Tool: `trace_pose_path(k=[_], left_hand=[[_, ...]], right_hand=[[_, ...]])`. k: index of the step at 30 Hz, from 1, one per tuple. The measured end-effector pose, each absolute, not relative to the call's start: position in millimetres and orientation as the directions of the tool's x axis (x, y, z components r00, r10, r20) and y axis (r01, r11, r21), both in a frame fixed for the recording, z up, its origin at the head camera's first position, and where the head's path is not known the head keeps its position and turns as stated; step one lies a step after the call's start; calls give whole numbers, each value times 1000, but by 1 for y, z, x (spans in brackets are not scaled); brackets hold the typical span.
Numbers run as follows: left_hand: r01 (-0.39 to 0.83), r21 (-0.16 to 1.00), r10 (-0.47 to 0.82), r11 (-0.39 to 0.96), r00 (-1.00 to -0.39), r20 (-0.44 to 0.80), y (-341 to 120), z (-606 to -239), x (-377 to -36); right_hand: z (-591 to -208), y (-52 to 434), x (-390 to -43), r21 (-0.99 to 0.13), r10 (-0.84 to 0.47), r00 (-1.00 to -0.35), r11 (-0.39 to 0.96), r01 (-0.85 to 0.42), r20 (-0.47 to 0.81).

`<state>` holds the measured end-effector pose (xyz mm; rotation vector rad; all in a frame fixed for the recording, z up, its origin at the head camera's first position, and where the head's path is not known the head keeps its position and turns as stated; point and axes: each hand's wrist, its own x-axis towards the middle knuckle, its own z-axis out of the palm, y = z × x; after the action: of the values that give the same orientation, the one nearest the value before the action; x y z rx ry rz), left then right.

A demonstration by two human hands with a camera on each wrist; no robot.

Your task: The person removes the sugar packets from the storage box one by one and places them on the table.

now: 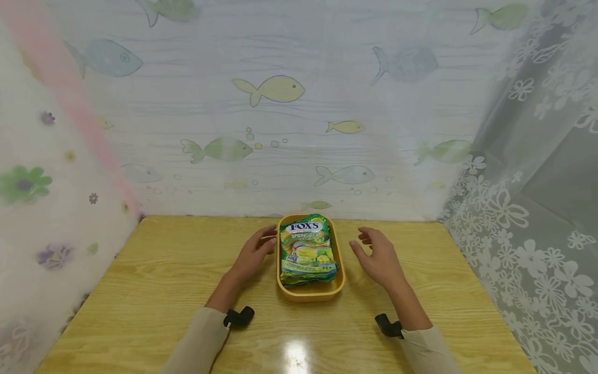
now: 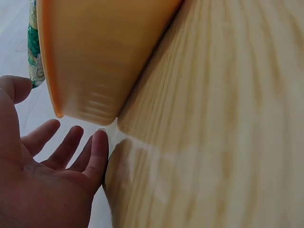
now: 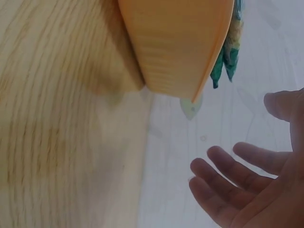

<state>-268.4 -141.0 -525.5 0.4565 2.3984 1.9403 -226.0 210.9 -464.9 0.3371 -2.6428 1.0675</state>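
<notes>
A yellow-orange plastic basket (image 1: 310, 297) stands on the wooden table near its far edge. Stacked inside it are green Fox's Spring Tea candy packets (image 1: 306, 241), their tops level with or above the rim. My left hand (image 1: 252, 254) is at the basket's left side, fingers loosely bent, with nothing in its grasp. In the left wrist view the thumb (image 2: 16, 89) is close to a packet; whether it touches, I cannot tell. To the right of the basket, my right hand (image 1: 379, 255) is held apart from it, fingers spread and holding nothing.
The wooden tabletop (image 1: 163, 291) extends on both sides of the basket. Behind it hangs a fish-patterned curtain (image 1: 289, 156). A flowered sheet (image 1: 51, 218) borders the left, and a sheer floral curtain (image 1: 528, 249) the right.
</notes>
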Motion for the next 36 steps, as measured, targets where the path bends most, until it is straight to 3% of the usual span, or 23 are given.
trace_pose_path(k=[14,22,36], left_hand=[[197,977,262,82,-950,170,-139,-535,-280],[184,982,230,-47,-955,190,-128,-541,-284],[171,983,233,-69,-955,182,-121,-539,-284]], right_hand=[[-454,189,-235,-694,-119,-946,654,-302,300],[-451,172,-240,-745,-122,-960,608,-274,253],[-446,148,-248,-780,-129,-979,593,-202,156]])
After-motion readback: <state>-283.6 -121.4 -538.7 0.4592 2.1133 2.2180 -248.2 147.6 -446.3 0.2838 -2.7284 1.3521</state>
